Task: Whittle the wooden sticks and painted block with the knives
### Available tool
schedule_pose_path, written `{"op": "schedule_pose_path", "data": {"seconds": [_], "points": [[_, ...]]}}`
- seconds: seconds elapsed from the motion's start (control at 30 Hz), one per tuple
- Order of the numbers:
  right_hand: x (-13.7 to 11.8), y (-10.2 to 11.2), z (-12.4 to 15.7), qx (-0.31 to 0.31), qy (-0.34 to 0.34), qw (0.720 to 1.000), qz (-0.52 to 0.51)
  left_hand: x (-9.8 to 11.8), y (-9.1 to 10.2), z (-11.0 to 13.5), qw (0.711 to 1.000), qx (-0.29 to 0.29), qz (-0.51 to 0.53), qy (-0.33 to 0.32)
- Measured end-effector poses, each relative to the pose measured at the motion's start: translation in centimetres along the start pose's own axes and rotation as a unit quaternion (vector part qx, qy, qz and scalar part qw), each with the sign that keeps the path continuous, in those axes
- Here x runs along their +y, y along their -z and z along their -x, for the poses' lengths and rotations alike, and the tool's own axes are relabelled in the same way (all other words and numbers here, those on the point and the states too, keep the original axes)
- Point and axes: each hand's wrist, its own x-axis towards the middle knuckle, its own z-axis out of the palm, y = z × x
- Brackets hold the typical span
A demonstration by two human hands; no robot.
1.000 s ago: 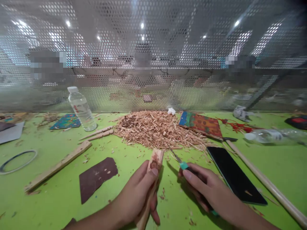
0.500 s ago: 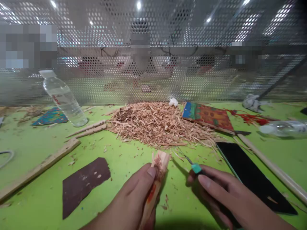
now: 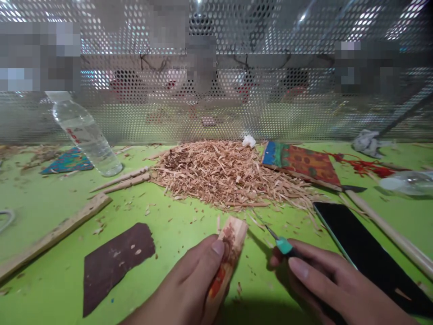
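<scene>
My left hand (image 3: 189,289) grips a pale wooden stick (image 3: 230,246) with reddish marks, its cut end tilted up and away, my thumb pressed near the tip. My right hand (image 3: 334,289) holds a small carving knife (image 3: 282,244) with a teal collar; its thin blade points up-left, a short way right of the stick's end and apart from it. Behind both lies a big heap of wood shavings (image 3: 223,174) on the green table (image 3: 50,212).
A brown sandpaper sheet (image 3: 115,262) lies left of my hands, a wooden slat (image 3: 54,234) farther left. A water bottle (image 3: 84,133) stands at back left. A black phone (image 3: 368,257), a long dowel (image 3: 389,232) and a painted board (image 3: 301,164) lie right. Perforated metal screen (image 3: 216,104) behind.
The view has dropped and shifted, so the table's things sit higher. Both hands moved slightly right and lower in view, still holding stick and knife; the gap between blade and stick stays about the same.
</scene>
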Motion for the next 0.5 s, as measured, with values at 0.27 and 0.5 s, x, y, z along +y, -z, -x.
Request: {"op": "schedule_pose_path", "data": {"seconds": [0.27,0.5], "points": [[-2.2,-0.3,0.3,0.049,0.057,0.997,0.028,-0.8,0.4,0.6,0.996,0.004,-0.081,-0.027],[-2.4,-0.8,0.7,-0.015,0.053,0.998,0.011,1.6,-0.5,0.0,0.997,0.030,0.034,0.057]]}}
